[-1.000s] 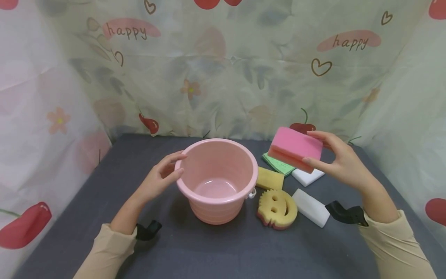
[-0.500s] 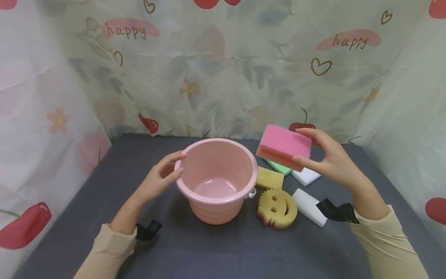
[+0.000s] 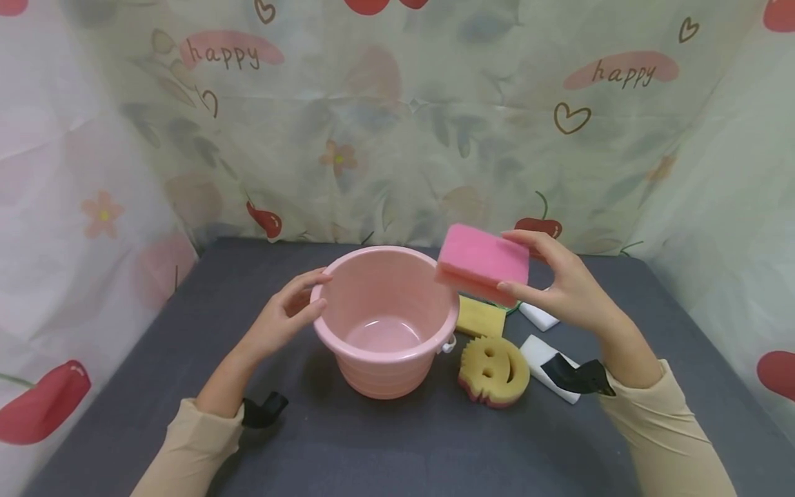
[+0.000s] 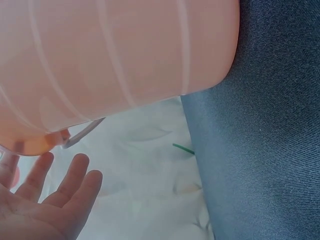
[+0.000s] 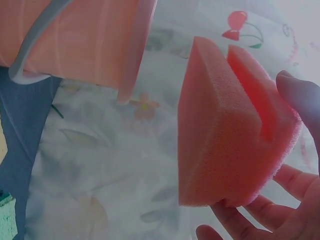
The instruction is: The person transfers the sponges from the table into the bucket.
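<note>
"Starting at the hands: what count?"

"Two; the right hand (image 3: 566, 286) grips one pink sponge (image 3: 481, 257); the left hand (image 3: 284, 314), fingers extended, touches the rim of one pink bucket (image 3: 381, 378)."

"Sponge position?"

"Raised between both hands, near the bucket's right side; on the table (image 3: 397, 452): two yellow sponges (image 3: 499, 362), two white blocks (image 3: 537, 317), one green piece (image 5: 7, 220), mostly hidden."

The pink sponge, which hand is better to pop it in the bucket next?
Probably the right: the right hand grips the pink sponge close to the bucket. The left hand touches the bucket's left side and holds no sponge.
</note>
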Available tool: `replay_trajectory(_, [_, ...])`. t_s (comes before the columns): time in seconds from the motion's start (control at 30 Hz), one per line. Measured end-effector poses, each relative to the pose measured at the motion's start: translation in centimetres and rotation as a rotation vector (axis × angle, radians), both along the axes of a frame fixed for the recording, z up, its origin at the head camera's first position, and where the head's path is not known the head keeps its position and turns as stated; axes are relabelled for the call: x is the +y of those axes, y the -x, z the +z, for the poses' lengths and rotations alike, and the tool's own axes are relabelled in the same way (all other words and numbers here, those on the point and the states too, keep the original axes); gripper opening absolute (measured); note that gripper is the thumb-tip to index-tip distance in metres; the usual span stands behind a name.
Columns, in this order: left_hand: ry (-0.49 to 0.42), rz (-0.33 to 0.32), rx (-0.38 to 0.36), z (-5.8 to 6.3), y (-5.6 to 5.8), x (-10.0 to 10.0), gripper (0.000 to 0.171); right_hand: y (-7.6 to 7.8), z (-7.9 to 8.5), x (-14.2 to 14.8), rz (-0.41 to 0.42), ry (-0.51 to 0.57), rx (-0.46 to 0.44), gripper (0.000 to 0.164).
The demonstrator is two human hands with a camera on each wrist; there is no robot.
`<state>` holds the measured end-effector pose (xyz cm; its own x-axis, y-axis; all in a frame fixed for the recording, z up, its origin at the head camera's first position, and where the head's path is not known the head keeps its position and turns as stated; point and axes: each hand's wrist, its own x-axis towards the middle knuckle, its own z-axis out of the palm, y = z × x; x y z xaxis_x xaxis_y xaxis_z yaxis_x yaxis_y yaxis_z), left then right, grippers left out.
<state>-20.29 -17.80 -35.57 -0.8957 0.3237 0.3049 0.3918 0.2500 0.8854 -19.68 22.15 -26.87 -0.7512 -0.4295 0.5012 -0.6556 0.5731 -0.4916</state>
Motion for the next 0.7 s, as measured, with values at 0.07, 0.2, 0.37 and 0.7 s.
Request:
replay_trajectory(0.07, [0.003, 0.001, -0.003, 0.0, 0.0, 0.0, 0.044, 0.1, -0.1, -0.3, 0.007, 0.000, -0.004, 0.062])
replay_trajectory(0.2, [0.011, 0.005, -0.009, -0.1, 0.0, 0.0, 0.044, 0.1, -0.2, -1.0, 0.032, -0.009, -0.015, 0.062])
replay_trajectory(0.37, [0.012, 0.007, -0.002, -0.1, 0.1, 0.0, 0.044, 0.2, -0.3, -1.8, 0.062, -0.013, -0.018, 0.063])
replay_trajectory(0.7, [0.008, 0.001, -0.007, -0.2, 0.1, 0.0, 0.044, 0.3, -0.4, -3.3, 0.092, -0.015, -0.075, 0.061])
